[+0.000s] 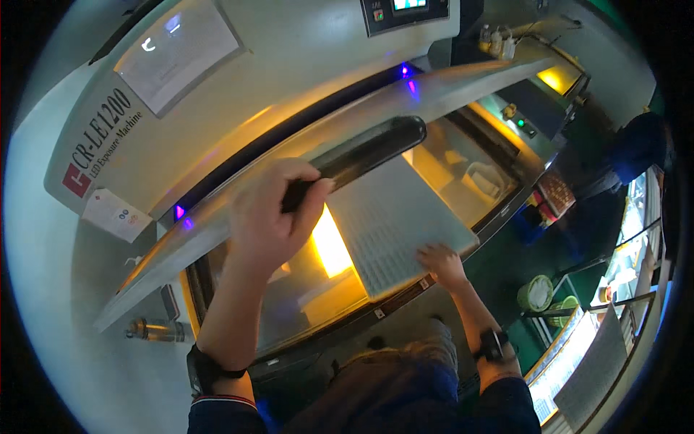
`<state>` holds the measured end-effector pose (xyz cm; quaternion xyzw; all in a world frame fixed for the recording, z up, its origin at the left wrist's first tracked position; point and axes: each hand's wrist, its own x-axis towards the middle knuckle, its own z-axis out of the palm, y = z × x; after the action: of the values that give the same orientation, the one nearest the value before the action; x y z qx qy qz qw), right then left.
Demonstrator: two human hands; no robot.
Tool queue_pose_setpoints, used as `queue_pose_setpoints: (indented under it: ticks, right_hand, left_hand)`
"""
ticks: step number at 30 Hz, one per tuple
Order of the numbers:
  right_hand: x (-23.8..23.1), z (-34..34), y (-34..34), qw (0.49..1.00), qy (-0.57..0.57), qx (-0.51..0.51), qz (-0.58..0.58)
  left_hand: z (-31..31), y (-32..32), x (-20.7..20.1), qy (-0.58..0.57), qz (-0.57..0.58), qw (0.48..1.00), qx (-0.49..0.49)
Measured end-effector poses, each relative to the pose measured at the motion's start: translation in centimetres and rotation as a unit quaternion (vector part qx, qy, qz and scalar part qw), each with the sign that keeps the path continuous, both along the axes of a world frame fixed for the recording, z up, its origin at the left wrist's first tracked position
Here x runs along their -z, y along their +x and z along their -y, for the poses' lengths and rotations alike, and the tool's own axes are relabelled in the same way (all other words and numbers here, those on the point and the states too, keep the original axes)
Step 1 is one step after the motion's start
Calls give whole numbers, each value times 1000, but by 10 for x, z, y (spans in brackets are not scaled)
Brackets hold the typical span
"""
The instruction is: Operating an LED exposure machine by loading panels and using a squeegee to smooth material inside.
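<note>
My left hand (pixel 271 210) is closed round the near-left end of a long black bar handle (pixel 376 148), which reaches up and right across the raised grey lid edge of a large exposure machine (pixel 289 87). Below it, a pale rectangular panel (pixel 397 224) with rows of fine pattern lies on the machine's glass bed (pixel 311 307). My right hand (pixel 441 264) rests with fingers spread on the panel's near right edge. Bright yellow light (pixel 332 246) shows at the panel's left side. The left hand's fingertips are partly hidden behind the handle.
A small screen (pixel 410 4) sits on the machine's top. At left stands a metal cylinder (pixel 155 330). To the right are a green basket (pixel 536 293), a lit table (pixel 560 362), another machine (pixel 557 79) and a person in dark clothes (pixel 636 148).
</note>
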<state>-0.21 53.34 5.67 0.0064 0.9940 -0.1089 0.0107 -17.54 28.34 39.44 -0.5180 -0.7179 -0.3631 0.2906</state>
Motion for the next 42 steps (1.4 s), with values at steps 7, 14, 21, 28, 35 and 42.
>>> queue_pose_setpoints:
  ticks: [7, 14, 21, 28, 35, 42]
  right_hand:
    - [123, -41, -90, 996, -79, -35, -13]
    - [124, -35, -109, 997, -55, -42, -40]
    - [131, -46, -114, 995, -80, -31, 47]
    - [39, -21, -87, 893, -333, -260, -156]
    - [-235, 1, -82, 679, -136, -338, -637]
    - [-233, -27, -164, 819, -13, -359, -448]
  left_hand:
    - [3, -7, 15, 44, -73, 996, -40]
    - [15, -6, 32, 147, 8, 989, 24]
    - [-10, 36, 20, -107, 57, 976, -180]
    - [-9, 79, 61, -155, 14, 955, -251]
    - [-13, 66, 60, -46, -77, 952, -291]
    - [15, 179, 40, 19, -171, 833, -526]
